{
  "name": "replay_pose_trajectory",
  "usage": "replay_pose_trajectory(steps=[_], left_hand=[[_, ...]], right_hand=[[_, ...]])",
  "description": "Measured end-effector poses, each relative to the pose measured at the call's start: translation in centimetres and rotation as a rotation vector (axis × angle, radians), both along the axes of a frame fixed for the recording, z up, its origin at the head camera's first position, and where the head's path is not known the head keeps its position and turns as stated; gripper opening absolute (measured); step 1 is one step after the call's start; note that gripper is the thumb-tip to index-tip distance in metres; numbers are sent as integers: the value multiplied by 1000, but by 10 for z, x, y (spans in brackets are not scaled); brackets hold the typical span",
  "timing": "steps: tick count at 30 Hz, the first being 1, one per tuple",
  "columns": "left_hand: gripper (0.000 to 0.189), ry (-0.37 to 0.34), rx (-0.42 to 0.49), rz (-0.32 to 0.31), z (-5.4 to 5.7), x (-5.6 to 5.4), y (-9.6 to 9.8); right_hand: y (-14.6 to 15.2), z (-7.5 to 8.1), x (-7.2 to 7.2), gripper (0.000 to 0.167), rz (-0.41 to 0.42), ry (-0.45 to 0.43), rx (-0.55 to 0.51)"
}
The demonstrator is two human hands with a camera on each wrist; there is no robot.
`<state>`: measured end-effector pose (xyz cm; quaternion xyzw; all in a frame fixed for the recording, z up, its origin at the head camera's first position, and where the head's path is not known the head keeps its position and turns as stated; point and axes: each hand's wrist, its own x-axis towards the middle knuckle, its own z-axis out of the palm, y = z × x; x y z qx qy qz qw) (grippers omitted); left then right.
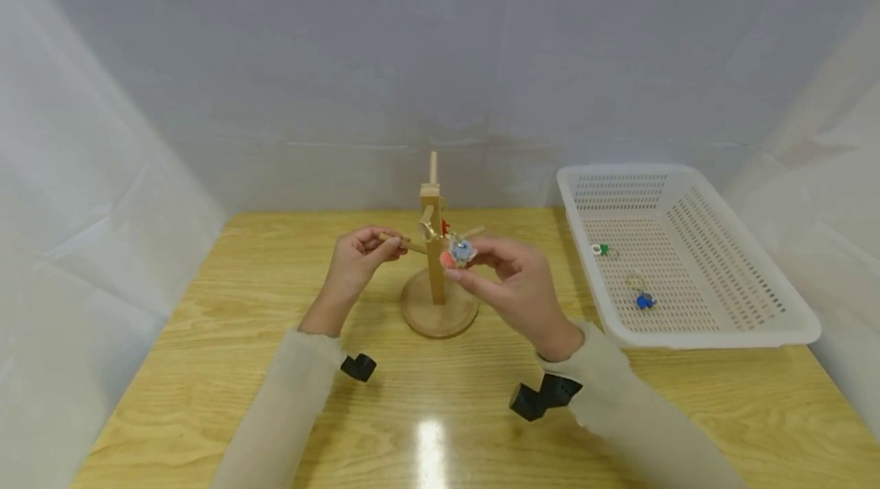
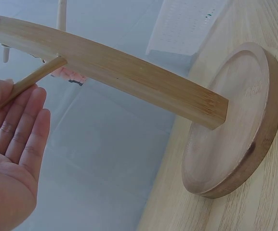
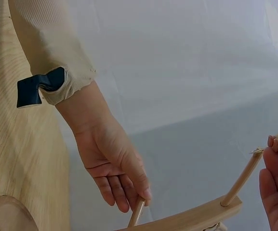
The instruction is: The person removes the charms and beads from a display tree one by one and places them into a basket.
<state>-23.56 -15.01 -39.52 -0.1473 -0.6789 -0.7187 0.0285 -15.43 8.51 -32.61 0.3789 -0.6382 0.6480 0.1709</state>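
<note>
In the head view, the left grip (image 1: 364, 263) pinched a peg (image 1: 415, 247) of the wooden stand (image 1: 436, 279) on the desk (image 1: 385, 428); the right grip (image 1: 514, 284) pinched a keychain (image 1: 463, 250) beside it. The left wrist view showed the round base (image 2: 230, 149); the right, a metal ring (image 3: 257, 151) at another peg's tip.

On my head feed I've left hand (image 1: 356, 261) at 8 o'clock, pinching, right hand (image 1: 517, 286) at 4 o'clock, also pinching, forearms (image 1: 282, 397) converging toward 12.

Wood-grain table (image 1: 227, 321): peg stand (image 1: 436, 267), white basket (image 1: 715, 340) atop.
</note>
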Motion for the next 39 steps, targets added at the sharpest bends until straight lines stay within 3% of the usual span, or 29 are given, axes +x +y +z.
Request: replay_pose_trajectory(steps=[23, 29, 39], left_hand=[[5, -1, 14, -4, 0, 1, 0], [5, -1, 11, -4, 0, 1, 0], [4, -4, 2, 7, -3, -2, 1]], right_hand=[[19, -9, 0, 21, -43, 11, -5], [34, -14, -3, 16, -60, -61, 18], [67, -28, -7, 18, -180, -189, 80]])
